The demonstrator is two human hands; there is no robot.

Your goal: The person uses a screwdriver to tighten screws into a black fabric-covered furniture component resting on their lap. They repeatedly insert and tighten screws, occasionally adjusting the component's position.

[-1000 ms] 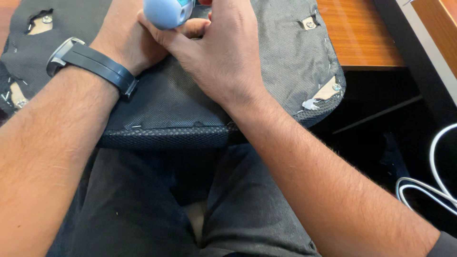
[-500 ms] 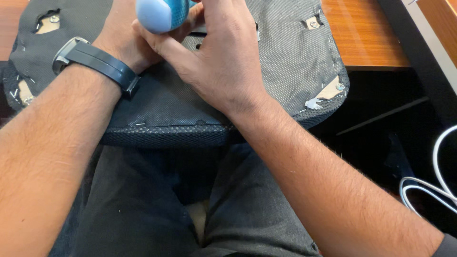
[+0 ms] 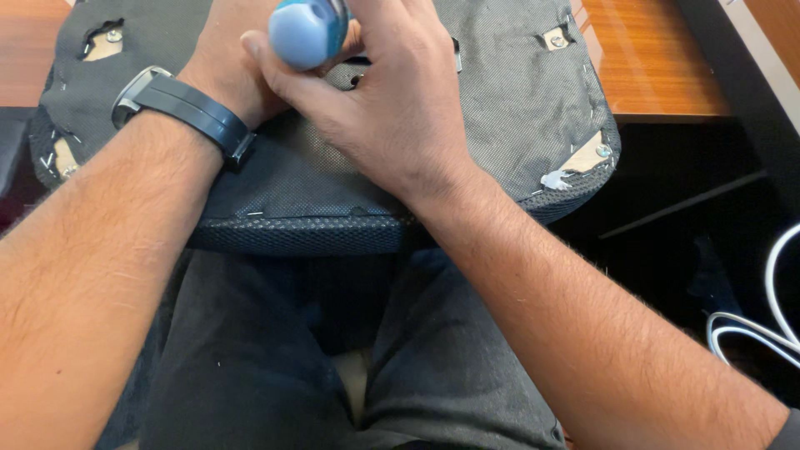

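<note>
Head view: fingers (image 3: 421, 50) of the right hand (image 3: 400, 108) are curled closed around a round-ended blue plastic tool handle (image 3: 307, 32), with the thumb pressed along its lower side. The handle's blunt end faces the camera; its far end is cut off by the top edge of the frame. The left hand (image 3: 229, 75) lies just behind and beside the handle, touching the right thumb; its fingers are hidden behind the tool and the right hand, so their grip cannot be determined. A dark blue wristband with a metal clasp (image 3: 179, 108) encircles the left wrist.

Both hands rest over a dark grey mesh-fabric seat underside panel (image 3: 333, 192), which lies inverted with its near edge overhanging the person's lap. Small torn openings in the fabric expose pale board and metal screws: one at the upper left (image 3: 104, 37), one at the left edge (image 3: 62, 158), one at the upper right (image 3: 556, 37), one at the lower right (image 3: 590, 154). Metal staples run along the near seam.

The panel sits on a polished reddish-brown wooden surface (image 3: 658, 67). Dark grey trousers (image 3: 275, 358) fill the lower centre. White cable (image 3: 754, 325) loops at the right edge.
</note>
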